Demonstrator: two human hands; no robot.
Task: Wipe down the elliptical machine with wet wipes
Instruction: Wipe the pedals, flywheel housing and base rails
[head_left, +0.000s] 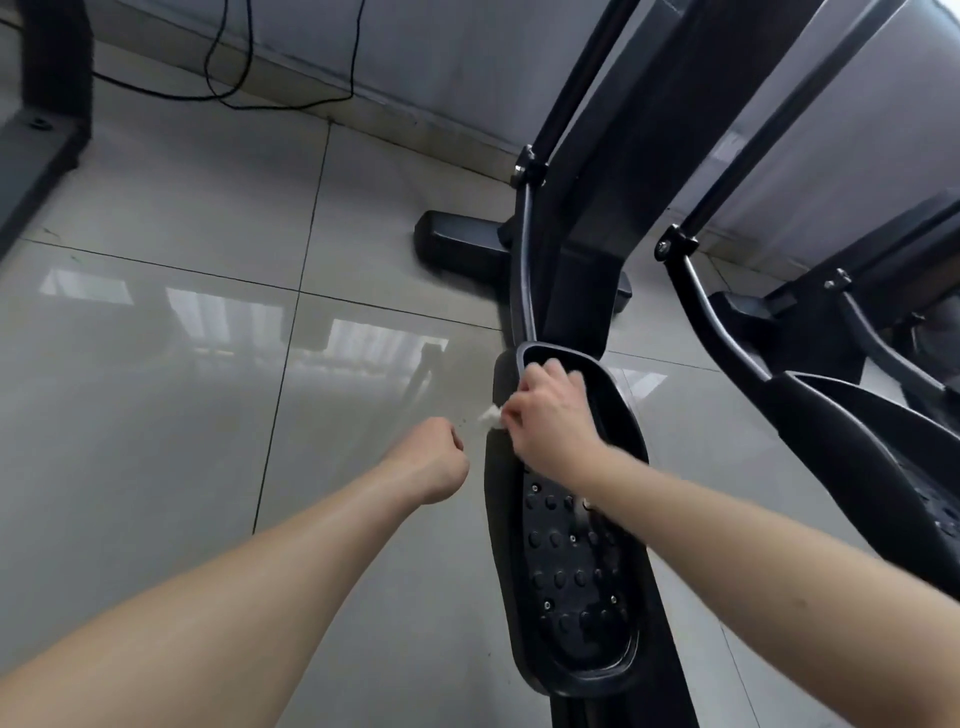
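Note:
The black elliptical machine (613, 218) fills the right half of the head view. Its left foot pedal (576, 587), studded with round bumps, runs from the middle down to the bottom. My right hand (550, 415) grips a crumpled white wet wipe (491, 417) and lies on the pedal's raised left rim near its front end. Only a small corner of the wipe shows beside my fingers. My left hand (434, 460) is curled into a fist, holds nothing, and hovers just left of the pedal over the floor. The right pedal (883, 447) lies at the right edge.
Glossy grey floor tiles (208, 389) spread to the left. The machine's front stabiliser foot (462, 239) sticks out on the floor. Black cables (228, 78) run along the wall base at the top left. A dark frame leg (47, 104) stands in the top left corner.

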